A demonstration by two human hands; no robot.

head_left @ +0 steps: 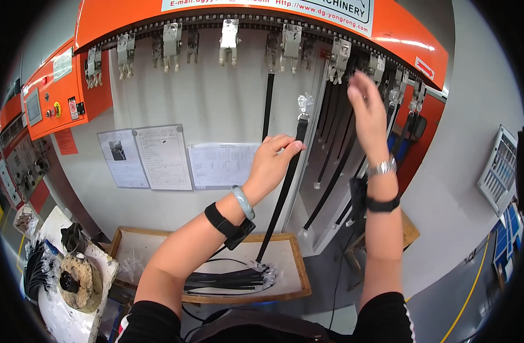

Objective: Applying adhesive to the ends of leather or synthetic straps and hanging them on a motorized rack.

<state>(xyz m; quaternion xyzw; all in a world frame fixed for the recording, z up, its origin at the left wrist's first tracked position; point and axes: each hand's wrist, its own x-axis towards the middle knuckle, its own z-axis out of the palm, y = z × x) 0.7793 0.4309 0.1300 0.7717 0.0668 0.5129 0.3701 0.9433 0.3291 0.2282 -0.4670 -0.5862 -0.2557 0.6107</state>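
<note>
My left hand point(276, 160) is closed on a black webbing strap point(284, 191), pinching it just below its top end. A metal ring and a clear-plastic-wrapped fitting point(305, 104) stick up above the pinch, while the strap's lower end reaches down to the wooden tray. My right hand point(368, 108) is raised beside a metal clamp point(341, 54) on the overhead chain. Its fingers are stretched upward and apart from the thumb, with nothing visible in them. Another black strap point(268, 103) hangs from a clamp behind my left hand.
Several clamps hang along the orange machine point(408, 43), some at the right carrying black straps point(330, 191). Below, a wooden tray point(299, 266) holds more straps point(228, 280) with plastic-wrapped ends. A control box point(59, 91) is at left, above a white cluttered stand point(56, 320).
</note>
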